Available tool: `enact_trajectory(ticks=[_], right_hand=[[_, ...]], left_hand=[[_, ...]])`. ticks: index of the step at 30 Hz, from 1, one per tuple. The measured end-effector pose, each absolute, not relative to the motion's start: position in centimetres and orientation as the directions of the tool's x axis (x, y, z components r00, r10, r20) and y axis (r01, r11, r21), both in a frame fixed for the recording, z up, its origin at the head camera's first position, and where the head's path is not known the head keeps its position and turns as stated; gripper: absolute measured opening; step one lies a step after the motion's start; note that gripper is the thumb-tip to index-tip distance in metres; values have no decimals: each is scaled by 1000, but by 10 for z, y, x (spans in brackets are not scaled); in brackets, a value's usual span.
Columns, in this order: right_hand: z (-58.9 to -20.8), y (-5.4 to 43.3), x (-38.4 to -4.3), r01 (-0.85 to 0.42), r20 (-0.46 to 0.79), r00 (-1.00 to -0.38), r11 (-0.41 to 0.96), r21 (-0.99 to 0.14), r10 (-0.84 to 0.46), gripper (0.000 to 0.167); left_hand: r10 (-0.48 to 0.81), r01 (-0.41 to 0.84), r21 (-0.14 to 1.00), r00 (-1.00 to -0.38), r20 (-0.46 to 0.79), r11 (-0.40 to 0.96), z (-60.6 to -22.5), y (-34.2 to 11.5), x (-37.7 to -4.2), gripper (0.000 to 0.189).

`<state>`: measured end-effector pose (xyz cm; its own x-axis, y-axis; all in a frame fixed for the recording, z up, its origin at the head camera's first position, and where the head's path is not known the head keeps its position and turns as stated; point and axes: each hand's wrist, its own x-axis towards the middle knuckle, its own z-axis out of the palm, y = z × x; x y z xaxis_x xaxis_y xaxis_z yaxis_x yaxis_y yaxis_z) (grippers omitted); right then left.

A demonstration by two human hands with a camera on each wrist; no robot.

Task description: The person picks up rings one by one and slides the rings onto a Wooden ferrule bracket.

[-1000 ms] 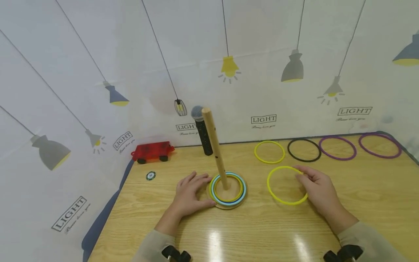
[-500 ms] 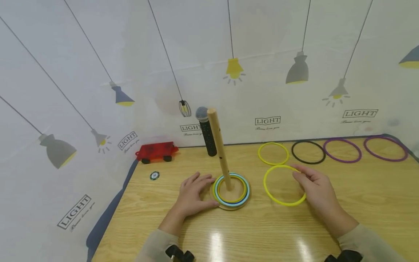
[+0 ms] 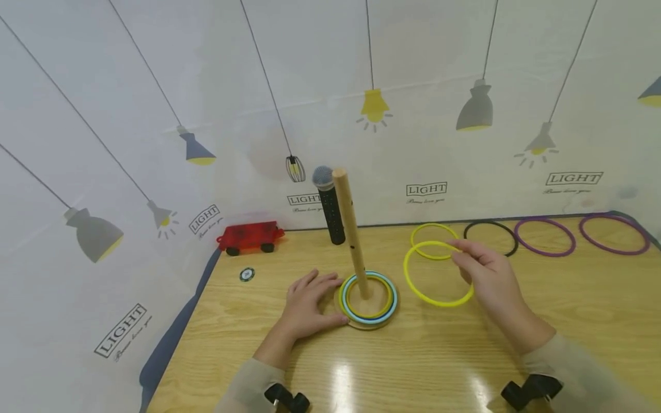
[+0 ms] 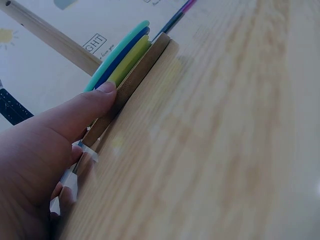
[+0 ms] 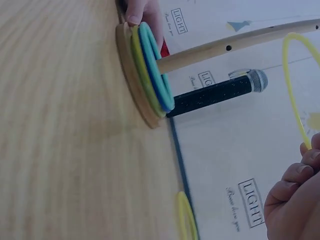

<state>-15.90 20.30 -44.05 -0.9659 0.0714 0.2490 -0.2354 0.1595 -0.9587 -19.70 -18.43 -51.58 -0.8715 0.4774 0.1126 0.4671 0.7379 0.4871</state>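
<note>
A wooden ring-toss stand (image 3: 348,229) rises mid-table; a light blue ring (image 3: 396,304), a dark blue one and yellow-green rings lie round its foot. My left hand (image 3: 312,307) holds the left side of its round base (image 4: 135,82), thumb at the near edge, fingers at the far edge. In the left wrist view, the thumb (image 4: 100,97) presses where the yellow-green ring meets the base. Right of the stand, my right hand (image 3: 488,275) pinches the right rim of a bright yellow ring (image 3: 439,304), raised and tilted above the table. The right wrist view shows curled fingers (image 5: 297,172) on it.
Along the back lie another yellow ring (image 3: 412,240), a black ring (image 3: 490,222) and two purple rings, the rightmost purple ring (image 3: 619,252) near the corner. A black microphone (image 3: 332,218) stands behind the post. At the back left are a red toy cart (image 3: 252,236) and a poker chip (image 3: 247,274).
My right hand has lifted the yellow ring and brought it left, closer to the stand; it now overlaps the back yellow ring in view. My left hand stays at the base.
</note>
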Motion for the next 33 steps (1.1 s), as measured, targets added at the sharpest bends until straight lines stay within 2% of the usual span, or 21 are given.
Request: enact_trajectory(ticks=[8, 24, 33], right_hand=[[-406, 190, -166, -319, 324, -946, 112, -941, 26, 21], [-329, 157, -183, -489, 491, -871, -119, -864, 13, 24], [-305, 141, -186, -535, 537, -843, -124, -835, 24, 25]], left_hand=[[478, 475, 468, -870, 122, 745, -518, -184, -198, 83], [475, 467, 489, -872, 117, 737, -517, -185, -197, 84], [475, 467, 490, -872, 119, 736, -517, -183, -198, 83]])
